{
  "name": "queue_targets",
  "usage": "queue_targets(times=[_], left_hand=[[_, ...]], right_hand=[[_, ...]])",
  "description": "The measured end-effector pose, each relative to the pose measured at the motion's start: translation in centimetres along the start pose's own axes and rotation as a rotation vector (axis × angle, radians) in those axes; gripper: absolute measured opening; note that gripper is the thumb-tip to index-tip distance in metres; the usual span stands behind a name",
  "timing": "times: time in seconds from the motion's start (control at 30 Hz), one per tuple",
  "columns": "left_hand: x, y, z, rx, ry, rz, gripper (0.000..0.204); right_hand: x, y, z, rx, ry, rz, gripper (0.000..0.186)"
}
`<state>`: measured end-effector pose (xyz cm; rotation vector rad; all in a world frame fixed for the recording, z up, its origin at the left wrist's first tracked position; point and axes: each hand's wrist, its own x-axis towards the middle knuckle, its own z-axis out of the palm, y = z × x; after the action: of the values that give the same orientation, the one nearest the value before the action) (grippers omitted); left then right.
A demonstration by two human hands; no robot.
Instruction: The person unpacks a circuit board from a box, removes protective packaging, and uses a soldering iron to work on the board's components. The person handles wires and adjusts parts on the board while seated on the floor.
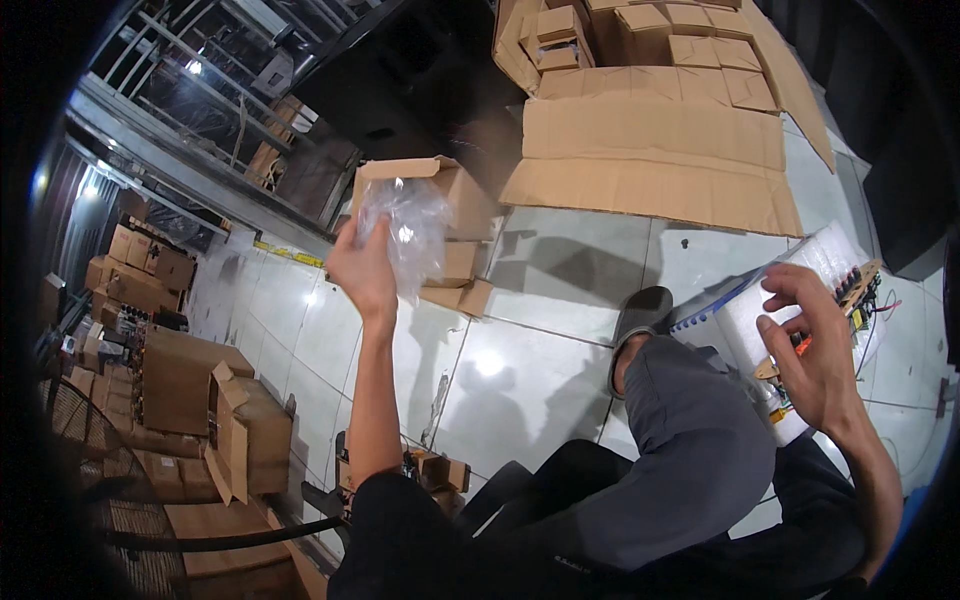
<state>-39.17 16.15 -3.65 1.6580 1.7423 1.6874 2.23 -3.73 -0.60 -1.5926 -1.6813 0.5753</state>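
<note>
Carton at upper right is left open, seemingly for access. White foam at right is overlapped by the right hand, grip apart. Before a smaller upper-centre box, a plastic bag is clamped by the left hand, perhaps for steadiness.

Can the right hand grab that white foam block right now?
Probably yes: the right hand looks empty and appears close to the white foam block, whose left part shows bare with nothing seeming to block it. This one view can't settle the exact gap.
</note>
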Motion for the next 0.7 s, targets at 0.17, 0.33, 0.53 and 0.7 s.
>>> queue_targets(times=[0.17, 0.33, 0.53, 0.7], left_hand=[[-8.3, 3.0, -3.1, -0.237, -0.097, -0.229, 0.026], [-14.0, 2.9, -4.1, -0.310, -0.204, -0.440, 0.022], [-16.5, 4.7, -2.6, -0.362, -0.363, -0.555, 0.020], [-17.1, 6.5, -0.7, -0.473, -0.464, -0.484, 0.020]], right_hand=[[0.8, -2.6, 1.0, -0.176, -0.153, -0.561, 0.029], [1.5, -4.7, 1.3, -0.119, -0.269, -0.591, 0.026], [3.7, -4.5, 3.1, -0.111, -0.824, -0.424, 0.026], [3.9, -5.1, 5.1, -0.415, -0.879, -0.353, 0.018]])
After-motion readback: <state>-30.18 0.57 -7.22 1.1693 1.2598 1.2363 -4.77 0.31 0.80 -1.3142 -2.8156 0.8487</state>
